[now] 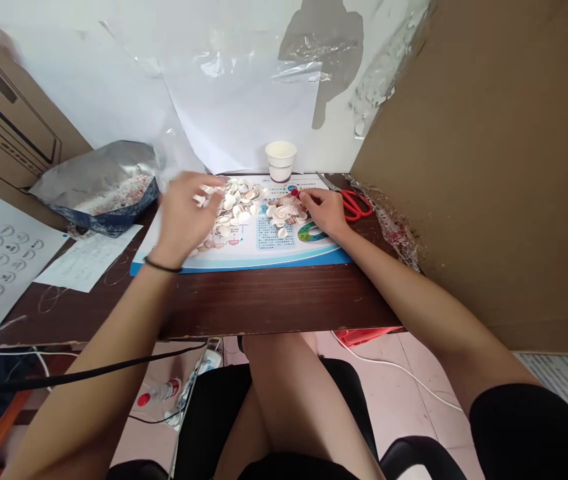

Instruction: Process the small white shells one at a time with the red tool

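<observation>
The seashells [237, 215] lie in two loose heaps on a printed poster [264, 257]: a bigger heap [229, 200] in the middle and a smaller heap [281, 213] to the right of it. They are white with some pink. Each one looks very light, thin and stiff, so I think it can crack if I press hard, and it can slide on the smooth paper. It seems best to take one by its edge, between fingertip and thumb, and not to push on the curved back.

My left hand [181, 217] is at the left edge of the bigger heap, with the fingers open and a little spread; I cannot tell if it holds a shell. My right hand [325, 212] is beside the smaller heap, with the fingers close together and pointing down at a small red thing [295, 192]. I cannot tell what this is, or if they pinch it.

Behind the shells stands a paper cup [281, 160], and at the right lie scissors with red handles [357, 205]. The poster lies on a dark wooden desk [274, 300]. On its left are a silver foil bag [99, 177] and a written paper sheet [87, 259]. A cardboard wall [479, 167] stands at the right side, and pink floor tiles [394, 387] show below.
</observation>
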Action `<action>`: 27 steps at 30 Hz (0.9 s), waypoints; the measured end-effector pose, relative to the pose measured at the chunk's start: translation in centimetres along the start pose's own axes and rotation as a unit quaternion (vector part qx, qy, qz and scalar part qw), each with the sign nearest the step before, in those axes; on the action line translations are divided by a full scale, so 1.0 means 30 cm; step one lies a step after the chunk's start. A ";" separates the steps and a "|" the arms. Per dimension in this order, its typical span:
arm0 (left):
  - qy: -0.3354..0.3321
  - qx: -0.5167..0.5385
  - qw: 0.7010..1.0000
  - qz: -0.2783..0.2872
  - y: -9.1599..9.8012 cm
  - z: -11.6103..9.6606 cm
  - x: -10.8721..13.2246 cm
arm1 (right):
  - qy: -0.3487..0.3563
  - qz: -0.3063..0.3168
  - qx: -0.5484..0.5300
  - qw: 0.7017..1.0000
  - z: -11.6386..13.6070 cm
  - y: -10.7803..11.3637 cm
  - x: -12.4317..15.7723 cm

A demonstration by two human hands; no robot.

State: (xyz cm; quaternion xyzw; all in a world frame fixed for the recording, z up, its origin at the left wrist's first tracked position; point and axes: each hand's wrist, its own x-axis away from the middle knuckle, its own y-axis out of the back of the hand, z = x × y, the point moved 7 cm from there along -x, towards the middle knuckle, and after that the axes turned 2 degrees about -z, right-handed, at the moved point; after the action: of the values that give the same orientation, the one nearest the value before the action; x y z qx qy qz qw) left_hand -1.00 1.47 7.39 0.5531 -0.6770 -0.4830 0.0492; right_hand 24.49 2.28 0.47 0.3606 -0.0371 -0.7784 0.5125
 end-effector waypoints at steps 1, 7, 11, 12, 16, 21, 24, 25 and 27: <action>0.001 -0.038 0.999 0.005 -0.028 0.011 -0.021 | 0.002 -0.001 -0.005 1.000 0.000 0.000 0.000; 0.012 -0.189 0.976 0.105 -0.214 0.067 -0.095 | 0.011 -0.002 -0.021 1.000 0.007 -0.003 0.006; 0.025 -0.186 0.977 0.101 -0.233 0.091 -0.093 | 0.023 0.004 -0.007 1.000 0.014 -0.007 0.011; 0.019 -0.180 0.978 0.101 -0.234 0.095 -0.091 | 0.028 0.003 -0.002 1.000 0.016 -0.007 0.011; -0.031 -0.158 0.981 0.108 -0.237 0.100 -0.083 | 0.049 -0.020 0.022 0.998 0.019 0.004 0.011; -0.076 -0.116 0.988 0.074 -0.214 0.064 -0.063 | 0.075 -0.045 0.040 0.995 0.046 0.019 0.020; -0.053 -0.035 0.997 0.050 -0.214 0.033 -0.047 | 0.111 -0.035 0.053 0.992 0.090 0.011 0.041; -0.041 -0.003 0.998 0.049 -0.221 0.024 -0.041 | 0.129 -0.025 0.058 0.990 0.109 0.005 0.051; -0.021 0.064 0.996 0.050 -0.238 0.009 -0.029 | 0.164 -0.006 0.066 0.984 0.144 -0.007 0.071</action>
State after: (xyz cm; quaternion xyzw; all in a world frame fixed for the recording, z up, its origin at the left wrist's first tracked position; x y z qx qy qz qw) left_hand 4.18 2.89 2.60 0.5100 -0.7343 -0.4474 0.0233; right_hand 21.27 -0.71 2.47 0.5164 -0.0021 -0.7078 0.4820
